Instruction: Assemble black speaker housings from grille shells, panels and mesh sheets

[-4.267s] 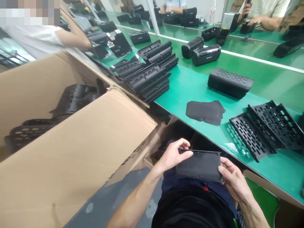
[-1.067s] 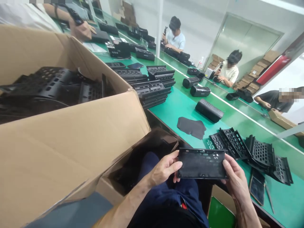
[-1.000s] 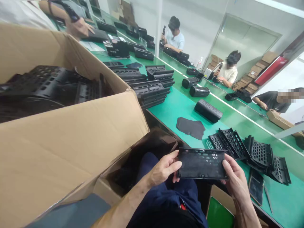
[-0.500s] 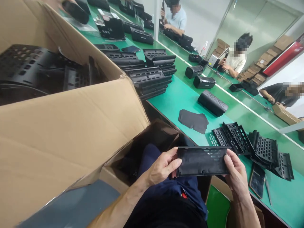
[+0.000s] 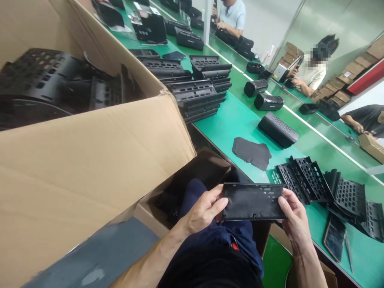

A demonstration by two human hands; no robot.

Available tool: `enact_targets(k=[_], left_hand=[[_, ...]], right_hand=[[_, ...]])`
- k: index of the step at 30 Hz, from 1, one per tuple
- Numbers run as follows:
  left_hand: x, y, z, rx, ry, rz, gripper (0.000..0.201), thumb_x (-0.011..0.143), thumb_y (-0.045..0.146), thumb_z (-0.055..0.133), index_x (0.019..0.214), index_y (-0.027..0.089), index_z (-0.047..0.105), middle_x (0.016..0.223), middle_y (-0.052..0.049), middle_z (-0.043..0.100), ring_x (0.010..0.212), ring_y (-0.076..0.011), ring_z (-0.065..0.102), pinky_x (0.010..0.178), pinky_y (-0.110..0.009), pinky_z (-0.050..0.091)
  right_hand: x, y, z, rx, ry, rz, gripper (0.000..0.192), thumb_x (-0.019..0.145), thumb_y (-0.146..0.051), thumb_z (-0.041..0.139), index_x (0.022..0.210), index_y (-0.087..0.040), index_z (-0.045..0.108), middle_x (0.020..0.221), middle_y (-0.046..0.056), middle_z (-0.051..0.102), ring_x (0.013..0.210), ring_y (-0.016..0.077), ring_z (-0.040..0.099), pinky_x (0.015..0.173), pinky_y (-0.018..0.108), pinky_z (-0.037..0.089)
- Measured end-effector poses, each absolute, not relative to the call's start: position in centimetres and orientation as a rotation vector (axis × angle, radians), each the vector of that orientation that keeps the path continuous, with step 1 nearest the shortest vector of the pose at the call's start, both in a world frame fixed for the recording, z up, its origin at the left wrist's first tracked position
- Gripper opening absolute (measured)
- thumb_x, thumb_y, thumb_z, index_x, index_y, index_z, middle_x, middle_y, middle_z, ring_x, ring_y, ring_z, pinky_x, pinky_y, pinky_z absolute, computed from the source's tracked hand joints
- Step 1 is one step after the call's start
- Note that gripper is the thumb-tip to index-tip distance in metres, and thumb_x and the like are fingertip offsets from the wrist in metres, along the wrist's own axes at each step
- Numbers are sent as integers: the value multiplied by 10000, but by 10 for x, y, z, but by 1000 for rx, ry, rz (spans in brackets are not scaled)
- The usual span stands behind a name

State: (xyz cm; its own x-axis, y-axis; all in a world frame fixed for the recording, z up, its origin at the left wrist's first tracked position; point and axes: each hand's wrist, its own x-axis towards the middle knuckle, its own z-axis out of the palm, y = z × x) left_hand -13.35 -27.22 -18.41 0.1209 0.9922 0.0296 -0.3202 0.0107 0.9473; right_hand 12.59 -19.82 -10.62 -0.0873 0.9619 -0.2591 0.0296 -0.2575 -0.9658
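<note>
A black plastic grille panel point(image 5: 255, 216) is held level in front of me, its hollow inner side facing up. A dark sheet point(image 5: 250, 200) covers most of the inside; a few slots show at the upper right. My left hand point(image 5: 205, 210) grips the left end, thumb on the inner face and fingers beneath. Around the right end closes my right hand point(image 5: 295, 212), its thumb pressed on the sheet. Beyond the panel, a stack of dark cut sheets point(image 5: 252, 153) lies on the green table point(image 5: 216, 120). Several slotted grille panels point(image 5: 312, 180) lie right of it.
A large cardboard box point(image 5: 99, 160) of black panels stands at my left. Stacked panels point(image 5: 198, 96), black speaker housings point(image 5: 277, 130), a phone point(image 5: 334, 236) and a thin pointed tool point(image 5: 349, 252) lie on the table. Across it several people work, one in a cream shirt point(image 5: 315, 74).
My right thumb has moved inward over the sheet, and fewer slots show at the panel's right end. My view has turned slightly, shifting the table and box rightward.
</note>
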Motion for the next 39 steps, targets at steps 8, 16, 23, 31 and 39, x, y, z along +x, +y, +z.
enact_targets(k=[8,16,23,31,39], left_hand=[[-138,-283,-167,1171,1424,1508,424,1040,414,519,1392,183,567,804,-15,652,659,-162,618,622,-293,522],[-104,-281,-159,2397,1512,1569,167,931,146,648,1091,146,696,853,-57,682,808,-213,578,724,-380,455],[-99,-273,-169,2397,1571,1484,140,961,114,569,906,157,690,778,-42,615,716,-184,512,637,-340,419],[-98,-279,-159,2391,1661,1371,186,960,109,550,818,177,649,774,-35,581,720,-182,501,636,-335,417],[-96,-280,-166,2415,1688,1109,116,975,171,580,876,192,636,837,-34,624,768,-201,561,675,-343,451]], right_hand=[[110,-199,-113,-1352,-1037,1536,482,655,-501,973,979,-238,730,738,-31,599,473,62,455,367,162,405],[88,-209,-127,-1281,-998,1549,480,672,-503,967,978,-227,720,681,-46,601,430,46,418,363,154,405],[83,-216,-131,-1248,-981,1605,426,742,-482,933,1014,-236,715,708,-27,640,473,63,476,392,136,433],[87,-217,-139,-1289,-853,1688,465,722,-443,957,1065,-253,707,810,-23,717,541,70,583,443,114,475],[86,-213,-147,-1311,-845,1674,448,691,-441,963,1025,-258,725,767,-39,695,478,63,495,368,136,397]])
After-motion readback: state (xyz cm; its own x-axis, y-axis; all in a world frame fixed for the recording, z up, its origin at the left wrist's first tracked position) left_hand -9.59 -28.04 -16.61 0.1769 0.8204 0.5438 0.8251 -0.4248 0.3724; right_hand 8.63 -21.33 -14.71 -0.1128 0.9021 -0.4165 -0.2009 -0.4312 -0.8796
